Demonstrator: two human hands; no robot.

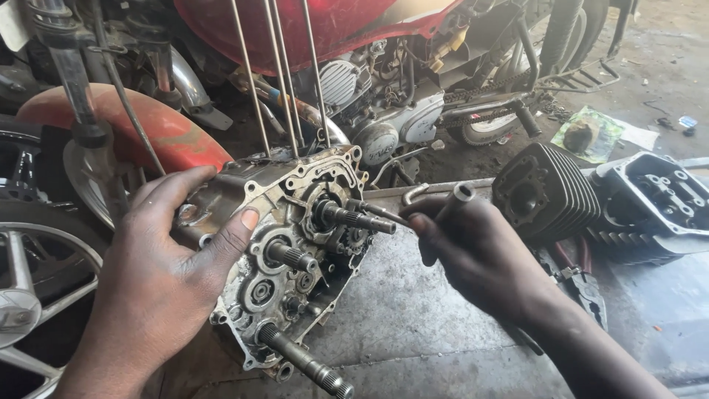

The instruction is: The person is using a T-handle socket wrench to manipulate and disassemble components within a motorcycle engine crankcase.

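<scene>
1. Two bare hands are at work on one grimy grey cast-metal engine crankcase half [284, 244], which stands tilted on its edge on a worn grey metal desk [413, 325], open face turned toward the camera.
2. Left hand [166, 270]: palm spread over the outer left wall of the case, thumb pressed on the gasket rim. Fingers splayed and pressing, not wrapped round anything; the hold looks meant to steady the tilted casting.
3. Right hand [480, 255]: fingers clenched around a slim grey metal rod tool with a tubular socket end [454, 201]. Its thin tip points at the splined steel shaft [354, 218] near the top of the case, at or just beside it; contact cannot be told.
4. Two more splined shafts stick out lower down, the longest [306, 362] at the bottom edge.
5. Four long thin steel studs [284, 81] rise from the top of the case.
6. To the right, apart from the case: a black finned cylinder block [546, 188] and a dark cylinder head casting [653, 196].
7. Behind: a red motorcycle [325, 29]; red mudguard [140, 129] at left.
</scene>
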